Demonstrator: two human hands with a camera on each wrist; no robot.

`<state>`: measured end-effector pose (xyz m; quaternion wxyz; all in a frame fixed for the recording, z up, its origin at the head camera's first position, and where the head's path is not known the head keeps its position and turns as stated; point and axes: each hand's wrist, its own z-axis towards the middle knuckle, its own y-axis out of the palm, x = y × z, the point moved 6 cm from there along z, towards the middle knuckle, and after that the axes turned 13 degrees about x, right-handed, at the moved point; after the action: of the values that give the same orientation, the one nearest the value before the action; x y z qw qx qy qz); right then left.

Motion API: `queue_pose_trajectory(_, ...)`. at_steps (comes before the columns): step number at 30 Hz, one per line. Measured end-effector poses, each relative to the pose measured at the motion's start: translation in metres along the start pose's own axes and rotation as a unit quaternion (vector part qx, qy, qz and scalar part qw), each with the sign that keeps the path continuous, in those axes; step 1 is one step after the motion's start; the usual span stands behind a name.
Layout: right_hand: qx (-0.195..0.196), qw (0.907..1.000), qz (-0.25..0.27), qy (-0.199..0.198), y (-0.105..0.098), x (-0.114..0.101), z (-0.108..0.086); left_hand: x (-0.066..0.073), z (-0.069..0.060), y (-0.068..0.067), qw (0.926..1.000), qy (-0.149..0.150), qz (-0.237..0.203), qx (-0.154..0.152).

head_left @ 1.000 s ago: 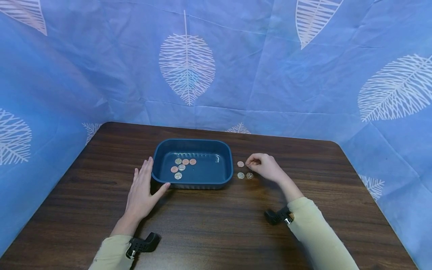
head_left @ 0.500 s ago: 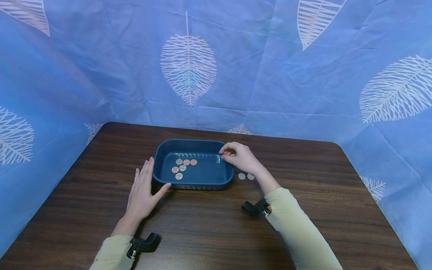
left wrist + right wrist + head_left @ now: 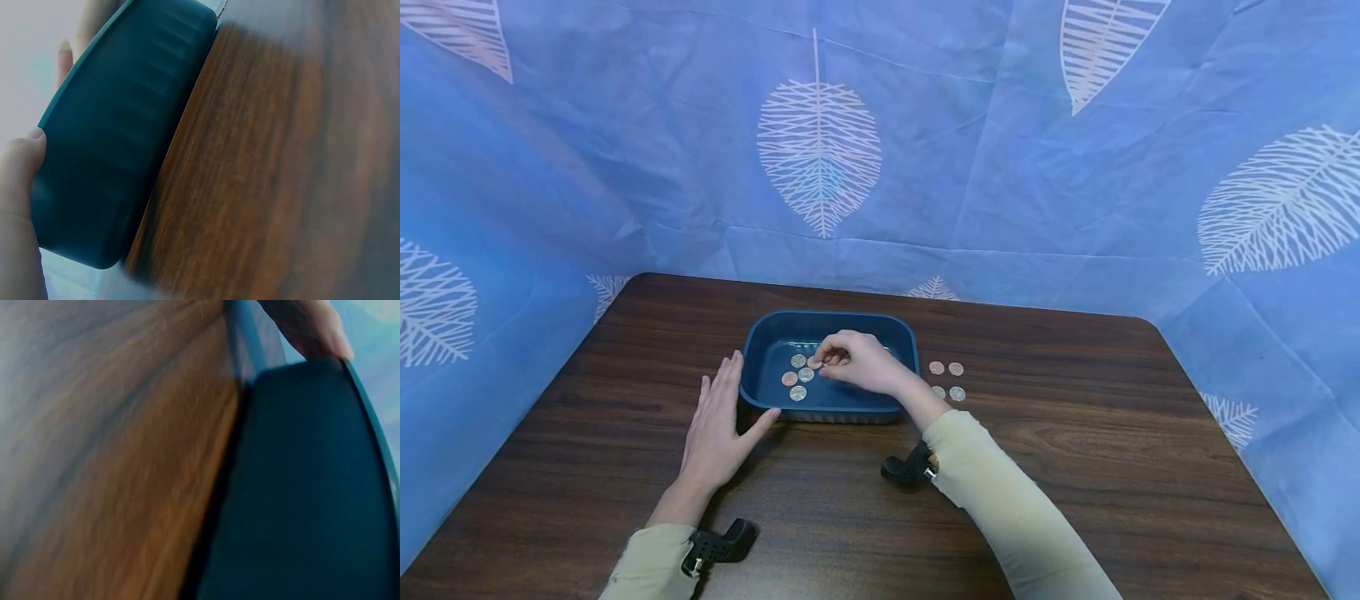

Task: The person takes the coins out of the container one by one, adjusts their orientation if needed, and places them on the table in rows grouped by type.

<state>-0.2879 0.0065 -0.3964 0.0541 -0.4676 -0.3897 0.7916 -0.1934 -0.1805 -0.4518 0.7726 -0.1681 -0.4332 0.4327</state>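
Note:
A dark blue rectangular tray [image 3: 850, 412] sits on the brown wooden table, with several copper and silver coins [image 3: 806, 375] in its left half. My left hand [image 3: 718, 429] lies against the tray's left end with fingers straight. Its thumb [image 3: 25, 153] rests on the near rim. My right hand [image 3: 861, 362] reaches over the right side into the tray, fingertips down beside a copper coin [image 3: 815, 362]. The fingers bend, but whether a coin lies between them is hidden. Right of the tray, copper coins [image 3: 956, 368] and silver coins [image 3: 957, 393] stand in two short rows.
The wooden table [image 3: 820, 500] has a rounded far edge close to a blue cloth backdrop [image 3: 925, 125] with white leaf prints. A black wrist camera [image 3: 722, 542] is strapped to the left wrist, and another black camera [image 3: 910, 465] to the right.
My right hand has left the coins on the table, moving left across the tray's rim and into the tray. Two copper coins now show at the right. My left hand has stayed in place.

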Motion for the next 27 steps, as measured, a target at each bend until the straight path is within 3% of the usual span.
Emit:
queue_pose_trajectory(5,-0.033,0.9993,0.017,-0.009,0.022,-0.007,0.008,0.000,0.000,0.000,1.0000,0.001,-0.002,-0.002)
queue_pose_trajectory(13,-0.076,0.9969,-0.017,0.010,0.047,-0.002,0.012,0.000,0.000,0.000,1.0000,0.003,0.001,-0.004)
queue_pose_trajectory(20,-0.090,0.9915,-0.093,0.009,0.054,-0.001,0.013,0.000,0.000,0.000,1.0000,0.004,-0.001,-0.005)
queue_pose_trajectory(27,-0.093,0.9884,-0.118,0.024,0.055,-0.001,0.013,-0.001,0.000,0.000,1.0000,0.001,0.000,-0.007)
